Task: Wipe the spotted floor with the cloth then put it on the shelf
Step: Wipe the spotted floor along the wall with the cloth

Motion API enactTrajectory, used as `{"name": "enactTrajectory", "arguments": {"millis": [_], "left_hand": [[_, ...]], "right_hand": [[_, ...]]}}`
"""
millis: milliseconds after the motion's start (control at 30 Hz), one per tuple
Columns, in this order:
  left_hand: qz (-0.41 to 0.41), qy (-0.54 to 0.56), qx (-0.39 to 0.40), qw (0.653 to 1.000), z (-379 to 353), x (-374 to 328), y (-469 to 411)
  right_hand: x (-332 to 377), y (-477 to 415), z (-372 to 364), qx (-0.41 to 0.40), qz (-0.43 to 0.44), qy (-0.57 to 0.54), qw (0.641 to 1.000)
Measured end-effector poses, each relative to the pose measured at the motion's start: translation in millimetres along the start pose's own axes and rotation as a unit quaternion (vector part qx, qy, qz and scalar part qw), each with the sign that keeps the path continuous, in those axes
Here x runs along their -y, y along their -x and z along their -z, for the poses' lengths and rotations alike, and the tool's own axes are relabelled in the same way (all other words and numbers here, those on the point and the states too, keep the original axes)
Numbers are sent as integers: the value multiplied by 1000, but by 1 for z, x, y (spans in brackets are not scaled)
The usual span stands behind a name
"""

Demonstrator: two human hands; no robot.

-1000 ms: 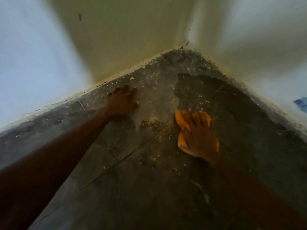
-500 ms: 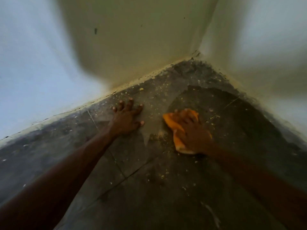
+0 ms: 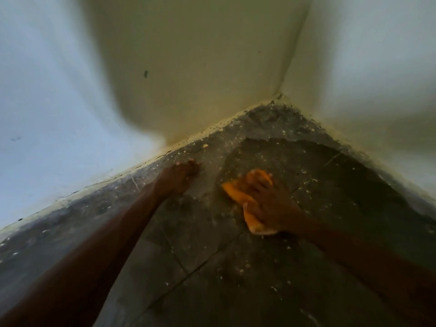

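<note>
An orange cloth (image 3: pixel 238 193) lies flat on the dark tiled floor (image 3: pixel 203 232) near a room corner. My right hand (image 3: pixel 271 204) presses down on the cloth, fingers spread over it and pointing toward the corner. My left hand (image 3: pixel 179 177) rests palm down on the bare floor to the left of the cloth, close to the wall base, holding nothing. Pale specks and crumbs are scattered over the tiles, and a darker wet patch (image 3: pixel 295 156) spreads beyond the cloth. No shelf is in view.
Two pale walls meet at a corner (image 3: pixel 279 96) just beyond my hands. The left wall's base edge (image 3: pixel 146 161) runs diagonally close to my left hand. Dark floor extends toward me and to the right.
My right hand has slid the cloth left and then forward toward the corner. My left hand stays planted on the floor. The view has tilted down, so the corner sits lower.
</note>
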State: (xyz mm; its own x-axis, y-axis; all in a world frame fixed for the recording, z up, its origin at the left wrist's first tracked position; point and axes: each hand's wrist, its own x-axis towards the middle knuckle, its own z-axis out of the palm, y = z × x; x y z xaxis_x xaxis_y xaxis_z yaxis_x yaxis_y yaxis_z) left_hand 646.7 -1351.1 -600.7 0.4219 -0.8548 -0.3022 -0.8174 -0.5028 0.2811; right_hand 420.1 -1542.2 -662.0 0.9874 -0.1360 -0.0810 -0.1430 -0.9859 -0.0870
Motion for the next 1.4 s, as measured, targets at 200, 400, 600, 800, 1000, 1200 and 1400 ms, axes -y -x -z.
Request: {"name": "enactTrajectory", "arguments": {"millis": [200,400,600,800,1000,1200,1400], "left_hand": [[-9,5,-8,1000,2,4,-6],[38,36,19,998,5,17,-11],[31,39,21,999,8,11,-14],[71,67,-13,995,14,-24,-14],[-39,26,8,999,-23,-90,-53],[-39,-11,4,999,-43,-78,-52],[-35,6,-4,999,-45,-74,-59]], "right_hand": [[78,-95,13,-36,-170,-54,983],[61,15,-9,2,106,-8,994],[65,-99,19,-53,-187,-88,977],[75,20,-6,-35,33,-57,997],[-76,-26,23,-39,-296,-95,950],[9,43,2,-6,-175,-40,984],[-48,48,5,16,-179,-25,983]]}}
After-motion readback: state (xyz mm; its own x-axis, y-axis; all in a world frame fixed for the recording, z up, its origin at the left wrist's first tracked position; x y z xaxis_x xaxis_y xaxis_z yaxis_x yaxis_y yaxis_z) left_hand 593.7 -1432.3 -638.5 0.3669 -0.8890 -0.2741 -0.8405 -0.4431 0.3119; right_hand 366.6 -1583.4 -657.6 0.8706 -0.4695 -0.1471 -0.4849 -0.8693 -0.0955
